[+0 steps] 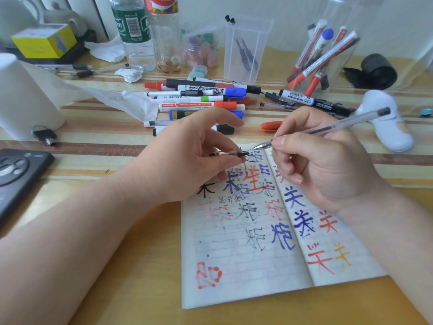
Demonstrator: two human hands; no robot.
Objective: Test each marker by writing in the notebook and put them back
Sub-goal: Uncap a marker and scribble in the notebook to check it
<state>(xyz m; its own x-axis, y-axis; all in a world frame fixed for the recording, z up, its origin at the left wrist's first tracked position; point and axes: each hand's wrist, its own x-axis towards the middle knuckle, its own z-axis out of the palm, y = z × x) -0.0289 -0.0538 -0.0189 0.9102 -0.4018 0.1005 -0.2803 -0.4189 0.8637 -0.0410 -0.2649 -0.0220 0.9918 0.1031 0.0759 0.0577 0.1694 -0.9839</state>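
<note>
Pinching a cap (pixel 232 153), left hand (pixel 187 160) faces right hand (pixel 328 170) gripping pen (pixel 332 126).

home desk (pixel 140 266), loose markers (pixel 196 99), drink bottles (pixel 138 36), tissue roll (pixel 23 95)

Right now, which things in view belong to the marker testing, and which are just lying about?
Job: clear plastic pen in right hand; small clear cap in left hand; open lined notebook; marker pile; clear plastic tub of markers.
Idle: green-labelled plastic bottle; white paper roll; black phone.
</note>
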